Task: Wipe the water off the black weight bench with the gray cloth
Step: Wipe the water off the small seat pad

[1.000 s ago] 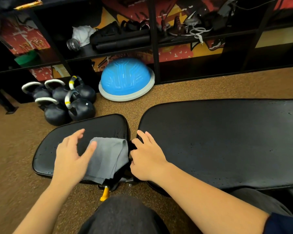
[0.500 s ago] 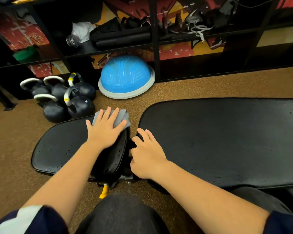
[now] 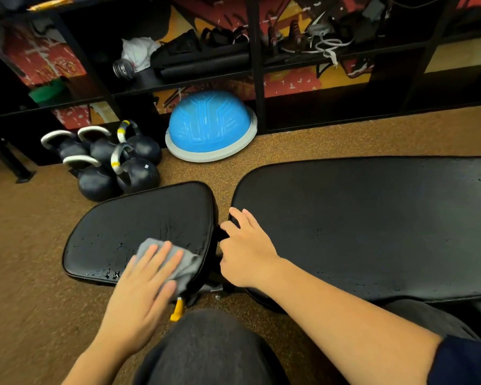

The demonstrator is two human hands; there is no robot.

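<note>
The black weight bench has a small seat pad [image 3: 139, 223] on the left and a long back pad [image 3: 372, 223] on the right. Water droplets show along the seat pad's near edge. My left hand [image 3: 142, 279] lies flat with straight fingers on the gray cloth [image 3: 189, 262], pressing it onto the seat pad's near right corner. My right hand [image 3: 245, 251] rests on the left end of the back pad, its fingers bent over the gap between the two pads.
Several black kettlebells [image 3: 109, 159] stand on the brown floor beyond the seat pad. A blue dome balance trainer [image 3: 210, 125] leans by the black shelving [image 3: 256, 68]. A yellow knob [image 3: 177, 311] sticks out under the seat. My knee [image 3: 206, 345] is at the bottom.
My left hand has drawn the cloth from the seat pad's far right corner back to its near right corner. My right hand has stayed in place.
</note>
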